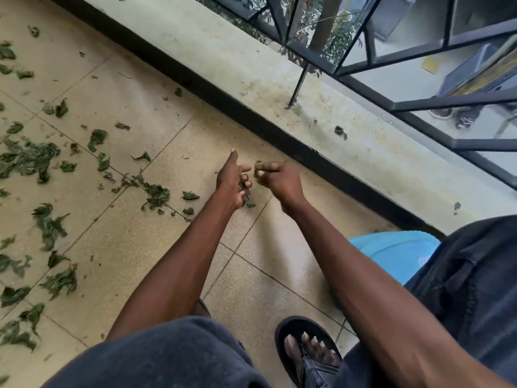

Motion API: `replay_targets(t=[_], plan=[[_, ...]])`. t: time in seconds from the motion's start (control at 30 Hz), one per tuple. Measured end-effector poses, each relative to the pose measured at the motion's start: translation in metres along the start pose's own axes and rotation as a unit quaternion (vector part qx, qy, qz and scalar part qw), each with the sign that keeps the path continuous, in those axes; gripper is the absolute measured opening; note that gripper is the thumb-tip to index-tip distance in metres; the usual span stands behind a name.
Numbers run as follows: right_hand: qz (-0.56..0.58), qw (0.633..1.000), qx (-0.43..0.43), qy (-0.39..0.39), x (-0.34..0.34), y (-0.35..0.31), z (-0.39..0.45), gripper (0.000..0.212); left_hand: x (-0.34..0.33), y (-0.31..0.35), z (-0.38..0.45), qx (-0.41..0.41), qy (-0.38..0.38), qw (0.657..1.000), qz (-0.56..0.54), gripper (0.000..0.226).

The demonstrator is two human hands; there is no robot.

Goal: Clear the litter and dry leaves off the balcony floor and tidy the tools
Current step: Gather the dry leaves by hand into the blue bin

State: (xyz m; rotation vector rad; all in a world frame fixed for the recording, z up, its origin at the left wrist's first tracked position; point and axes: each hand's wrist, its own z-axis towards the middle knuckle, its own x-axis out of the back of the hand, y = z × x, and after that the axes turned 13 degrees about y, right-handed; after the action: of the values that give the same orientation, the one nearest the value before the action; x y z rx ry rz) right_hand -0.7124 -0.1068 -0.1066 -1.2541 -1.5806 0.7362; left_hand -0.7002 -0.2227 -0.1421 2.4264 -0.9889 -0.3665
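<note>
Two bare forearms are reaching forward over dark shorts (173, 357) and a black sandal (305, 351) at the near edge. Beside the right leg, a blue plastic item (391, 253) is peeking out. Farther on, the left hand (232, 180) is curling its lower fingers round a small bunch of green leaves (245, 196), forefinger pointing ahead. Just beside it, the right hand (277, 180) is pinching what looks like a leaf scrap (258, 168) between thumb and fingers. More loose leaves (30, 161) are lying scattered across the tiled floor (134, 247) to the left. Beyond, one scrap (340, 132) is lying on the concrete ledge (237, 65) under the metal railing (391, 57).
</note>
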Motion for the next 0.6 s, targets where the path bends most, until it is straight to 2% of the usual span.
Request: replay_targets(t=[0.07, 0.1, 0.17, 0.23, 0.3, 0.4, 0.43, 0.53, 0.6], plan=[[-0.109, 0.990, 0.071, -0.050, -0.008, -0.012, -0.010, 0.035, -0.012, -0.001, -0.002, 0.011, -0.035, 0.999, 0.011, 0.068], [-0.159, 0.978, 0.118, -0.058, -0.011, -0.014, -0.012, 0.038, -0.018, 0.000, -0.005, 0.009, -0.048, 0.999, 0.018, 0.066], [-0.218, 0.960, 0.175, -0.001, -0.011, -0.016, -0.011, 0.038, -0.030, 0.002, -0.009, -0.004, -0.071, 0.997, 0.017, 0.054], [-0.209, 0.959, 0.166, 0.095, -0.003, -0.014, -0.008, 0.033, -0.040, -0.001, -0.009, 0.003, -0.083, 0.996, 0.018, 0.043], [-0.218, 0.951, 0.165, 0.143, 0.010, -0.018, -0.004, 0.026, -0.051, -0.006, -0.014, 0.017, -0.093, 0.995, 0.014, 0.036], [-0.170, 0.974, 0.127, 0.084, 0.040, -0.029, 0.010, 0.019, -0.069, -0.007, -0.018, 0.011, -0.079, 0.997, 0.009, 0.028], [-0.153, 0.977, 0.111, 0.099, 0.052, -0.032, 0.020, 0.019, -0.072, -0.006, -0.018, 0.002, -0.065, 0.998, 0.020, 0.030], [-0.226, 0.942, 0.107, 0.223, 0.089, -0.037, 0.061, 0.046, -0.074, -0.001, -0.009, 0.002, -0.048, 0.999, 0.000, 0.033], [-0.299, 0.927, 0.101, 0.205, 0.101, -0.031, 0.085, 0.061, -0.074, 0.000, -0.008, 0.013, -0.051, 0.999, -0.011, 0.033]])
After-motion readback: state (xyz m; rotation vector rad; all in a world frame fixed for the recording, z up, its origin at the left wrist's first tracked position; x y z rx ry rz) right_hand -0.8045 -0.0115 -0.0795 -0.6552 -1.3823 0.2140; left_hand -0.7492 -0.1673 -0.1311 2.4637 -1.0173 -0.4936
